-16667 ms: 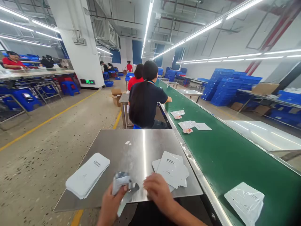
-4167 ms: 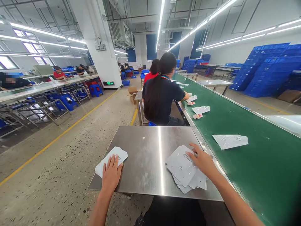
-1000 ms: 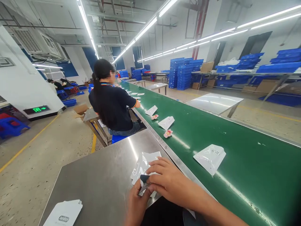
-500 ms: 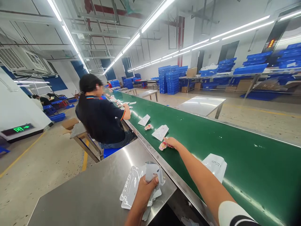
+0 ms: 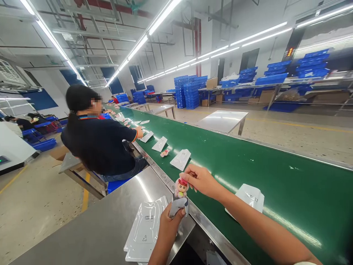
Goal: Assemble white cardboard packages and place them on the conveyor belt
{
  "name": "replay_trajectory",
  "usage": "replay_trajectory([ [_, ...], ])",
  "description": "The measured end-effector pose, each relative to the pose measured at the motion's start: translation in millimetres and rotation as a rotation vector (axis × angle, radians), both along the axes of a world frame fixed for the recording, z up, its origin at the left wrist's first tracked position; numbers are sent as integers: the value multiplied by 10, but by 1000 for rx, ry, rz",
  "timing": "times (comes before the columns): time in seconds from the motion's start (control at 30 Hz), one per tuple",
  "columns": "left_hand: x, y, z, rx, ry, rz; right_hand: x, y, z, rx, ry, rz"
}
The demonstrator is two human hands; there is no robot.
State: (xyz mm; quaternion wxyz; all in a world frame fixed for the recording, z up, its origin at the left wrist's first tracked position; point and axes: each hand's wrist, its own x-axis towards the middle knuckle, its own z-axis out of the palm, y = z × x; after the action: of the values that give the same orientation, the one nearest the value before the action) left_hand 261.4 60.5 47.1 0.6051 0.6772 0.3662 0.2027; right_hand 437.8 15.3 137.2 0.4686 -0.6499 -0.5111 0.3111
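Pinching doll figure (image 5: pixel 181 187), right hand (image 5: pixel 200 179) raised, left hand (image 5: pixel 169 224) holding pouch (image 5: pixel 178 206)

The small pouch (image 5: pixel 178 206) at lower centre is mostly covered by the left hand (image 5: pixel 168 224), so its shape and opening cannot be told. The doll figure (image 5: pixel 181 188) just above it is tiny, its lower part hidden behind the pouch top. The stack of bags (image 5: pixel 145 235) on the steel table (image 5: pixel 96 235) is cut off by the bottom edge. A white bag (image 5: pixel 249 195) on the green belt (image 5: pixel 275 165) is partly hidden behind the right forearm. Print on the bags is too small to read.
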Motion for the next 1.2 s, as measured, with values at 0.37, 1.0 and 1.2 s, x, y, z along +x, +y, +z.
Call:
replay_trajectory([
  [0.37,115,-196,134,-102,-112,-169,-132,-398,159,-56,-609,159],
  [1.0,-938,619,-310,600,863,302,997,-661,-552,-369,-543,-72],
  [1.2,-1025,725,-522,512,694,258,1659,-591,-893,-740,-610,-300],
])
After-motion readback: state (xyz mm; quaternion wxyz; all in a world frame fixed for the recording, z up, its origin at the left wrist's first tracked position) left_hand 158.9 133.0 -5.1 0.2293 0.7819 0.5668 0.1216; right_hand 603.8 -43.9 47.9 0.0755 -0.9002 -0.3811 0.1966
